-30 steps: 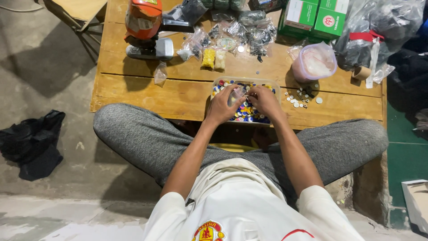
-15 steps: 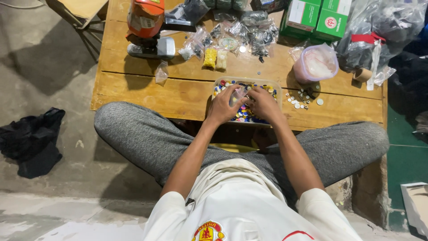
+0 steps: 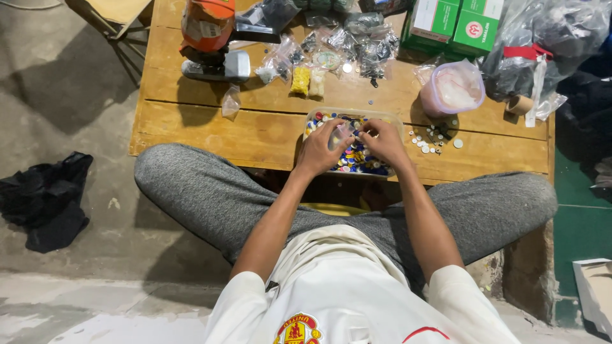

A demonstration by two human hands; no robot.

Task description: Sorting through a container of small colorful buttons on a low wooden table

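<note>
— Clear plastic tray (image 3: pixel 394 121), item one: where does it sit, and what is in it?

— On the near plank of the wooden table (image 3: pixel 210 130), at the edge closest to the person's knees. It is full of small buttons (image 3: pixel 357 159) in blue, yellow, red and white.

— Hands?

— Both over the tray. Left hand (image 3: pixel 319 148) curled, fingers pinching a small clear bag (image 3: pixel 343 132) above the buttons. Right hand (image 3: pixel 382 141) meets it from the other side, fingertips closed at the bag's edge; whether it grips the bag or a button I cannot tell.

— Just beside the tray?

— To its right, a scatter of loose pale buttons (image 3: pixel 426 141) on the bare wood. Behind those, a round tub (image 3: pixel 451 89) of pink-white contents under a plastic cover.

— Farther back?

— Middle of the table: a heap of small clear packets (image 3: pixel 357 38), some with dark parts, plus one yellow packet (image 3: pixel 299 80). Left of that, an orange and grey tool (image 3: pixel 210 32) lying across the planks. One lone empty packet (image 3: pixel 231 102) near the table's left side.

— Far right?

— Two green boxes (image 3: pixel 456 22) side by side at the back edge, then a large grey plastic bag (image 3: pixel 542 44) tied with red, and a tape roll (image 3: pixel 519 104) beside it.

— Off the table?

— Black cloth (image 3: pixel 48 200) crumpled on the concrete floor, well to the left. Person sits cross-legged in grey trousers and a white shirt.
</note>
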